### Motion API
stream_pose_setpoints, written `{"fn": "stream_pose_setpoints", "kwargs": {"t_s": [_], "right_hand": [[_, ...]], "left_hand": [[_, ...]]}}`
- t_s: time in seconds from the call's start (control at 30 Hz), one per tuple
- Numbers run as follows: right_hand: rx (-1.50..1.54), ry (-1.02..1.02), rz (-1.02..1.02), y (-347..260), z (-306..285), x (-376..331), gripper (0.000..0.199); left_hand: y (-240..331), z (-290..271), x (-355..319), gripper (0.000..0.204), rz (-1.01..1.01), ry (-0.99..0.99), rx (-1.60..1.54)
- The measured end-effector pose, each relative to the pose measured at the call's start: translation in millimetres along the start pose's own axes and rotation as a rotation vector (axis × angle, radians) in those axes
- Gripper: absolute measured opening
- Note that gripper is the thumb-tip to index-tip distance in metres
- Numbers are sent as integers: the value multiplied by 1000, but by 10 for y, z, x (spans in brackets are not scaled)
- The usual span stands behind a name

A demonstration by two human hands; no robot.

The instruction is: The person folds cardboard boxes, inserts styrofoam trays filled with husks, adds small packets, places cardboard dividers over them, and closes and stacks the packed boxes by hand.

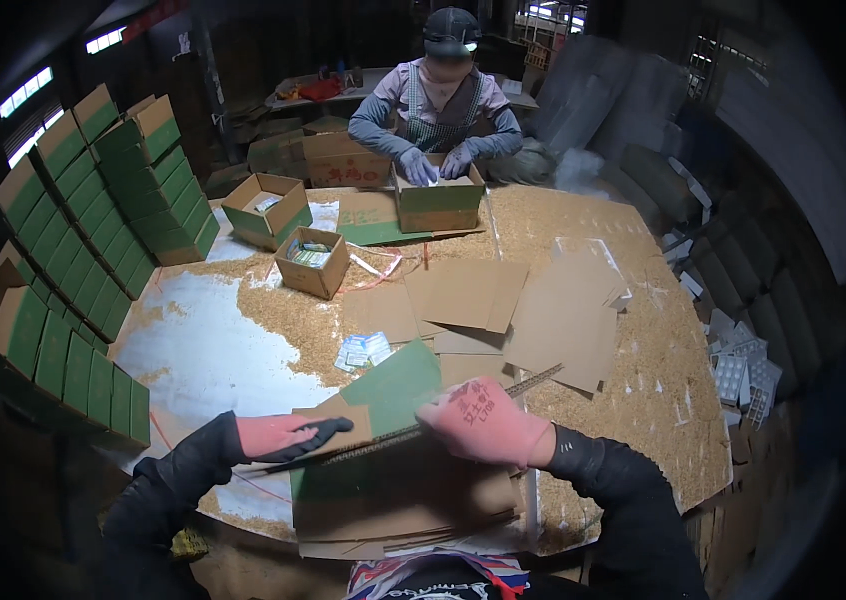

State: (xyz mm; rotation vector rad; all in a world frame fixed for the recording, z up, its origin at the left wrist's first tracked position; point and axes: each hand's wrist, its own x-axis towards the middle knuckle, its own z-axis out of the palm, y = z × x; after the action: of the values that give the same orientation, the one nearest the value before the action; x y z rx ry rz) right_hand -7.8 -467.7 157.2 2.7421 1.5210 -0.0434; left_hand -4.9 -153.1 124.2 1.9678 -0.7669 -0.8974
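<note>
In front of me a green and brown cardboard carton, mostly folded flat, is tilted with its corrugated edge toward me. My right hand, in a pink glove, closes over its upper edge right of the middle. My left hand, in a pink glove with dark fingers, lies along the carton's left end, its fingers stretched out against a brown flap. Beneath, at the table's near edge, rests a stack of flat cardboard sheets; the carton and my right hand partly cover it.
Across the table, a gloved co-worker reaches into a green and brown box. Two small open boxes hold packets. Loose brown sheets and blue-white packets lie mid-table. Stacked green boxes line the left side.
</note>
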Motion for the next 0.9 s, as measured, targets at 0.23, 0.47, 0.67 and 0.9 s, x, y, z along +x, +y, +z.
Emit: {"fn": "stream_pose_setpoints", "kwargs": {"t_s": [0.23,0.47,0.67,0.9], "right_hand": [[-24,347,-159,-279,416,-554,38],[568,184,-383,426,386,-214,13],[1323,-14,45,365,604,-629,41],[1038,722,863,190,1229,-545,95]], "left_hand": [[141,-17,103,43,-219,282,254],[285,-371,532,66,210,509,1290],[-623,603,2117,53,671,-24,796],[-104,-29,2196,53,330,-331,117]]}}
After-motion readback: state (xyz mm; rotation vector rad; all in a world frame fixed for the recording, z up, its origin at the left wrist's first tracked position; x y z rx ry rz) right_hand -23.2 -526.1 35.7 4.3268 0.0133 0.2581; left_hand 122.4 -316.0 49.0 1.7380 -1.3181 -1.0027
